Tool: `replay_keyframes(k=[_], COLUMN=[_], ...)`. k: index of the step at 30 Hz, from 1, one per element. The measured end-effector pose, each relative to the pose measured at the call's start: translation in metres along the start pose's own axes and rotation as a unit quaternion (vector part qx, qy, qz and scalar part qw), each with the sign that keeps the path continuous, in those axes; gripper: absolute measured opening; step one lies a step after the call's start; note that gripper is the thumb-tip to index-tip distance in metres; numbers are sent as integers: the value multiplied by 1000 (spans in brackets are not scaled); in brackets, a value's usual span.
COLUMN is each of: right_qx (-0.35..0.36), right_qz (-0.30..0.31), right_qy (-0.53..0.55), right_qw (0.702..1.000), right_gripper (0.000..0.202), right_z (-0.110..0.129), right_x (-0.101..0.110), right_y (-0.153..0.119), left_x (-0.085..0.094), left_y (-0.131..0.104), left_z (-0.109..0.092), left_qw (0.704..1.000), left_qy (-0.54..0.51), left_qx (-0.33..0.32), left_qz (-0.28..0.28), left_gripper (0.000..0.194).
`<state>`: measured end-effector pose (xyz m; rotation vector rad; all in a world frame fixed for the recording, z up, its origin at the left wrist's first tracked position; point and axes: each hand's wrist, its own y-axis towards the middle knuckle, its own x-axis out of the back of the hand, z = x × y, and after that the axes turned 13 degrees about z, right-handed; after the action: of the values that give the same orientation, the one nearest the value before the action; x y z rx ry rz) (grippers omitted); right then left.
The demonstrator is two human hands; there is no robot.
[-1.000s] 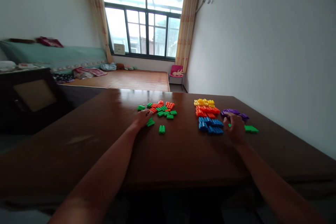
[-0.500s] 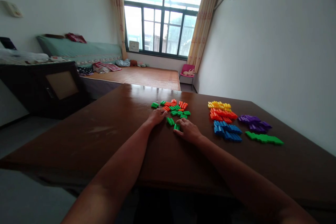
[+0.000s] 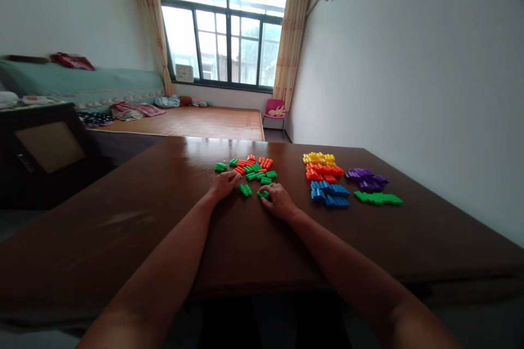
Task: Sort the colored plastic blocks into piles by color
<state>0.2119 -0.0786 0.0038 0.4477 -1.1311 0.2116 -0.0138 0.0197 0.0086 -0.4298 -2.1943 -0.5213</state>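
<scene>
My right hand [image 3: 279, 200] has its thumb and fingers closed around a green block [image 3: 264, 194] at the middle of the brown desk [image 3: 245, 240]. My left hand [image 3: 226, 184] rests on the desk at the near left side of the mixed pile of green and orange blocks [image 3: 250, 168]; its fingertips are near the orange pieces, and I cannot tell whether they pinch anything. Between my two hands lies a green pair [image 3: 245, 190], apart from the pile. To the right, well apart from my right hand, the sorted blocks sit in groups: yellow blocks [image 3: 318, 158] farthest away, then red-orange blocks [image 3: 323, 171], then blue blocks [image 3: 329, 194] nearest me. Right of these are purple blocks [image 3: 366, 178], with a green row [image 3: 379, 198] on their near side.
</scene>
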Motion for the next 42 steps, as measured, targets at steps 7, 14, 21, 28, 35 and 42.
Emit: replay_keyframes(k=[7,14,21,28,35,42], right_qx=[-58,-284,-429,-438,-332,-116], right_qz=[-123,-328,-261,-202,-339,-230], right_qy=[32,-53,-95,-97,-131,-131], right_qw=[990,899,860,870,870,957], right_gripper=[30,29,28,31,38,31], right_z=[-57,-209,-240,-231,-232,-149], right_x=[70,137,122,121,118,104], right_y=[-32,-139,-183,-180,-179,-116], left_x=[6,10,12,16,14,11], left_y=[2,2,4,1,-5,-13], left_z=[7,6,2,0,0,5], left_qw=[999,997,982,966,958,943], left_qy=[-7,-48,-154,-230,-270,-328], left_qx=[36,59,104,111,89,47], left_qz=[-2,9,28,49,31,-28], left_gripper=[52,59,62,59,58,57])
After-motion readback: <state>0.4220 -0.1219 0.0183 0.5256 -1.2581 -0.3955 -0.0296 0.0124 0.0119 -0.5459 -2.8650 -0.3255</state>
